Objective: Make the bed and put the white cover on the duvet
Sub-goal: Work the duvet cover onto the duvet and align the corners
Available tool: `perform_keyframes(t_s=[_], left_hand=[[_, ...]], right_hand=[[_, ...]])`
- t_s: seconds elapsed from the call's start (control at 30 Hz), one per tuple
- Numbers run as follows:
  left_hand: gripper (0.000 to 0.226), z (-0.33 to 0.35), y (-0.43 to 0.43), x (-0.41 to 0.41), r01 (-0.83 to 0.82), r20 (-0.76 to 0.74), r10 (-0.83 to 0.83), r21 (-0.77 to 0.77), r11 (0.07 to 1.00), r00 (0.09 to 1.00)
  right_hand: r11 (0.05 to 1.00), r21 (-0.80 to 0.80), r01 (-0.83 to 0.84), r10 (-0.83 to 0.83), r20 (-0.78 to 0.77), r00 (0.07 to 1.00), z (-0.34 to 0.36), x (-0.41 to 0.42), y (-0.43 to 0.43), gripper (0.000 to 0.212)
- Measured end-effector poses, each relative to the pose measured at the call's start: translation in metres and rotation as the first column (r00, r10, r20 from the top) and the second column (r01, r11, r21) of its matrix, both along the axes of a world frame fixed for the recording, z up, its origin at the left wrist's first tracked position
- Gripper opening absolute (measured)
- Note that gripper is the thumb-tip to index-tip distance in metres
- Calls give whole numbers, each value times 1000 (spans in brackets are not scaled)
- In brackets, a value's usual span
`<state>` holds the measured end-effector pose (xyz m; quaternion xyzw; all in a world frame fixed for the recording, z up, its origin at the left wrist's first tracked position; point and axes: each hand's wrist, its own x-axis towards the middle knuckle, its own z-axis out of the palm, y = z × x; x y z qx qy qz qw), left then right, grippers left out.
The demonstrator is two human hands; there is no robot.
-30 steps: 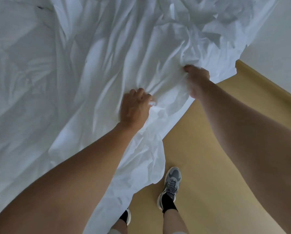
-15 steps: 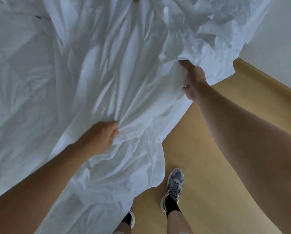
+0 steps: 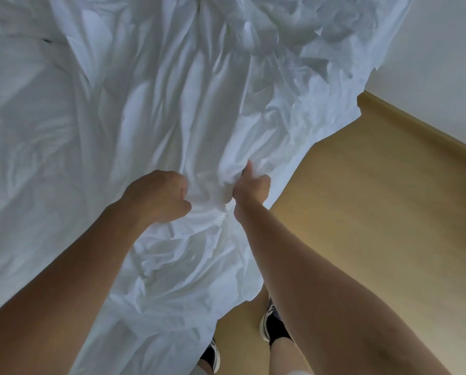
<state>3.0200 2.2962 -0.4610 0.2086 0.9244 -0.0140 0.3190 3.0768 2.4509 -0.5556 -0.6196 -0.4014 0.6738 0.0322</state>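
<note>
Head view, left hand (image 3: 156, 196), right hand (image 3: 250, 189) clutching white cover (image 3: 172, 104) (probably its edge), floor (image 3: 375, 212) alongside.

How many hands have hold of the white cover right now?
2. The left hand grips a bunched fold of the white cover near its hanging edge; the right hand grips the same bunch close beside it. Neither is hidden.

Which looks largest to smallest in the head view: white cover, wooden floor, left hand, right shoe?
1. white cover
2. wooden floor
3. left hand
4. right shoe: farther off and partly behind the right forearm, so unsure against the hand.
</note>
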Motion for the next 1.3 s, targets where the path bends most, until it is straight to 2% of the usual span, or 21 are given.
perform_keyframes(t_s=[0.07, 0.13, 0.23, 0.3, 0.37, 0.47, 0.5, 0.6, 0.7, 0.77, 0.83, 0.87, 0.9, 0.97, 1.0, 1.07, 1.1, 1.13, 1.2, 1.23, 1.3], left_hand=[[21, 0, 13, 3, 23, -129, 5, 211, 977, 992], [37, -9, 27, 6, 139, -284, -34, 360, 923, 958], [47, -34, 37, 1, 174, -356, -70, 270, 947, 932], [27, -55, 30, -3, 152, -314, -46, 324, 934, 948], [19, -69, 17, -5, 166, -289, -43, 418, 893, 957], [20, -71, -4, -9, 228, -285, -95, 480, 847, 954], [21, -69, -13, -11, 243, -289, -102, 506, 828, 952], [18, -65, -44, -15, 256, -351, -50, 570, 781, 935], [11, -65, -78, 0, 211, -379, 52, 617, 758, 924], [10, -75, -108, 25, 142, -424, 150, 582, 801, 893], [30, -89, -146, 62, -13, -466, 284, 503, 864, 838], [44, -95, -164, 83, -132, -432, 363, 478, 868, 826], [59, -100, -180, 101, -280, -357, 453, 441, 853, 817], [82, -115, -207, 135, -616, -137, 669, 291, 732, 731], [89, -121, -217, 148, -746, -26, 771, 235, 623, 637], [89, -123, -223, 169, -897, 303, 859, 296, 327, 413], [77, -123, -222, 177, -940, 514, 801, 295, 172, 308], [62, -120, -217, 184, -964, 692, 684, 255, 68, 232], [41, -113, -204, 195, -971, 830, 515, 239, 15, 213], [31, -108, -197, 199, -966, 847, 482, 259, -2, 226], [13, -103, -187, 204, -956, 860, 441, 294, -19, 256]], right_hand=[[990, 113, -79, 81, -9, 997, -8, 5, -23, 35], [946, 219, -238, 243, 5, 970, -11, 16, -47, 22], [764, 279, -582, 600, 27, 800, -17, 61, -91, 14], [668, 251, -700, 708, 74, 702, -23, 90, -114, 15], [602, 338, -724, 665, 290, 688, -31, 97, -119, 29], [521, 395, -757, 524, 551, 649, -43, 93, -108, 72], [538, 354, -765, 544, 547, 636, -49, 94, -103, 71], [611, 241, -755, 637, 416, 648, -65, 106, -104, 45], [498, 274, -823, 677, 471, 566, -78, 146, -124, 23], [531, 182, -828, 686, 481, 546, -90, 193, -146, 16], [534, -12, -845, 745, 479, 464, -98, 249, -176, 20], [541, -86, -837, 759, 479, 441, -99, 272, -193, 29], [608, -133, -782, 729, 483, 484, -100, 286, -207, 34], [766, -164, -622, 622, 436, 651, -95, 295, -227, 45], [812, -144, -566, 567, 422, 707, -92, 291, -232, 48], [890, -76, -450, 437, 423, 793, -89, 279, -241, 56], [919, 18, -395, 347, 440, 828, -86, 275, -247, 64], [945, 145, -293, 195, 468, 862, -84, 273, -254, 72], [866, 474, -159, -97, 471, 877, -73, 274, -268, 73], [767, 618, -174, -118, 402, 908, -70, 276, -277, 69], [504, 796, -334, 139, 307, 941, -65, 282, -302, 62]])
